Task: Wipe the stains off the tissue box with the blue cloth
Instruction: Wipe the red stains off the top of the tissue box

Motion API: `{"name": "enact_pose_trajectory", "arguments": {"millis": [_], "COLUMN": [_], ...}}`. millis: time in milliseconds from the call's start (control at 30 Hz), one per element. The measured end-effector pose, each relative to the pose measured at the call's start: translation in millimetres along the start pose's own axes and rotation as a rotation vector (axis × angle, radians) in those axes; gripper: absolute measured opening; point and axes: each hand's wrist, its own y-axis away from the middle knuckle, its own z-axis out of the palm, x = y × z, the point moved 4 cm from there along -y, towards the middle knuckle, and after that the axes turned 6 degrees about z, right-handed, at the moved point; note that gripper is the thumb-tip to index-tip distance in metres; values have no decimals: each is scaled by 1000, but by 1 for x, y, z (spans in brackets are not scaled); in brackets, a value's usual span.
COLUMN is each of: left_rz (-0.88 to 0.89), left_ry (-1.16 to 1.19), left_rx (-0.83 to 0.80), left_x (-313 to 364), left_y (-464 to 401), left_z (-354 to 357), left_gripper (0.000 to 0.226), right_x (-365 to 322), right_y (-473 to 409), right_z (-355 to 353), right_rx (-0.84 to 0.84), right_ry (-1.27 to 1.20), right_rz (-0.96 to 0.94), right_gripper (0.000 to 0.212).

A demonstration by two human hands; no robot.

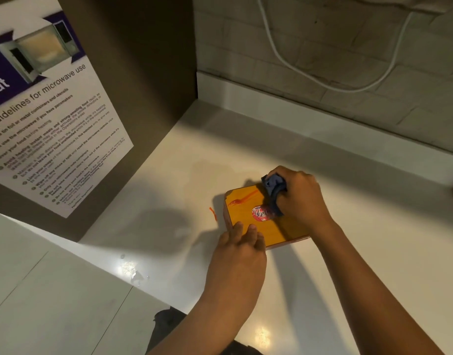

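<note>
Orange cardboard, glossy on top: the tissue box (261,221) lay flat on the white desk (169,201), roughly at centre of view, with a red-and-white logo patch near the middle of its upper face. Right hand (301,194) was clamped around a bunched blue cloth (274,189), pressing it onto the box top at the 1 o'clock corner. Left hand (242,243) rested with fingers straight and together on the 7 o'clock edge of the box, holding nothing, apparently bracing it. A red-orange streak (242,199) ran across the box top toward 11 o'clock, untouched by the cloth at this moment; a second short smear (213,213) sat on the desk just beside the box's 9 o'clock side. Judged risks: the cloth was wadded small, so a pass over the wet streak could spread it across the glossy face rather than lift it; a firm stroke toward 9 o'clock might push residue over the edge onto the desk smear, or shift the box if the left hand's brace proved light. Pressing hard could also dent the cardboard. Contents of the box could not be seen; no opening or tissue was visible from this view. A microwave-guidelines poster (48,119) stood at 10 o'clock, a white cable (330,84) at 1 o'clock against the tiled wall.
</note>
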Motion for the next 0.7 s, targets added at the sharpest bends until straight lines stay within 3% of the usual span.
{"name": "enact_pose_trajectory", "arguments": {"millis": [133,267,367,567,700], "left_rz": [-13,-14,-3,-16,-19], "left_ry": [-8,-1,6,44,51], "left_rx": [-4,24,89,32,27], "left_x": [2,-1,0,-1,-6], "left_y": [3,2,2,5,4], "left_z": [3,2,2,6,8], "left_gripper": [52,55,35,54,56], "right_x": [-23,-9,-11,-27,-15], "right_y": [14,5,-1,14,1], "right_z": [15,-1,1,12,6], "right_rx": [-26,-25,20,-13,-17], "right_ry": [18,-12,40,14,17], "right_rz": [-102,-60,-12,-109,-26], "right_gripper": [24,24,26,26,26]}}
